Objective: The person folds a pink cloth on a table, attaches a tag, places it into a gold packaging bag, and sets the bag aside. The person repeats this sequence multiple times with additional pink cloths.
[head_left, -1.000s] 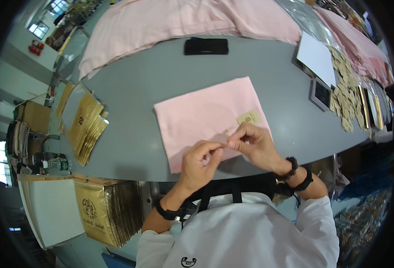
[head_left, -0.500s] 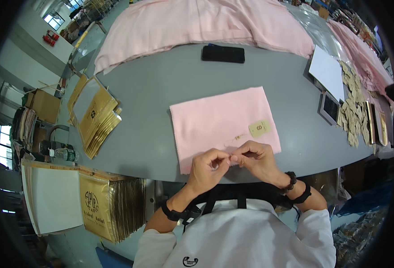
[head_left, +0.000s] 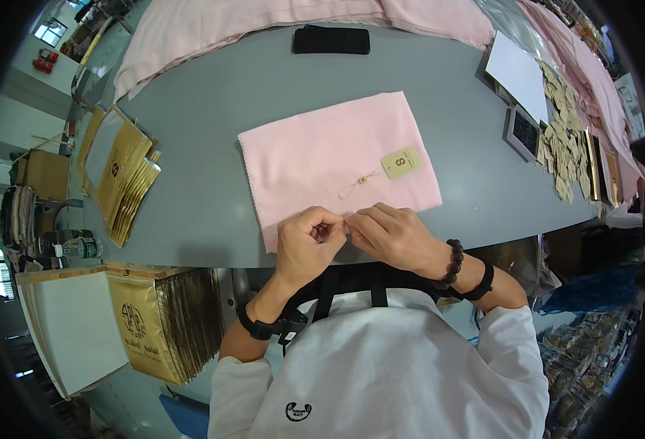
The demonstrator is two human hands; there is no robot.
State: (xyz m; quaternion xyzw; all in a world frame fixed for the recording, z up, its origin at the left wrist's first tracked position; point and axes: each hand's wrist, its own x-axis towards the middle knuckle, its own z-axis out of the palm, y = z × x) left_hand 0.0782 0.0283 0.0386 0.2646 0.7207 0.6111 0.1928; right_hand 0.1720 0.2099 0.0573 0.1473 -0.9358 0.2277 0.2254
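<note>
The pink cloth (head_left: 322,146) is lying folded and slightly askew on the table (head_left: 198,154), near its front edge, with its pinked edges showing on the left and near sides. On its right part a tan tag (head_left: 401,162) is resting flat, and a thin string (head_left: 347,192) with a small gold-coloured bead is looping from the tag toward the hands.

The 2 hands are meeting at the cloth's near edge. The left hand (head_left: 306,245) is curling, its thumb and index fingertip closing in a narrow pinch. The right hand (head_left: 398,241) is bending its fingers narrowly against the left fingertips; I cannot tell whether anything thin is sitting between them. A beaded bracelet (head_left: 455,262) is circling the right wrist, and a dark strap (head_left: 261,327) the left.

Beyond the cloth, a black phone (head_left: 330,40) is lying just short of a large pink pile (head_left: 293,18). Well to the left, gold bags (head_left: 123,172) are overlapping in a stack. Far to the right, a white sheet (head_left: 518,77) is leaning beside a dark pad (head_left: 523,133) and a heap of loose tags (head_left: 564,150). Below the table's left end, more gold packs (head_left: 147,325) are standing in a row.
</note>
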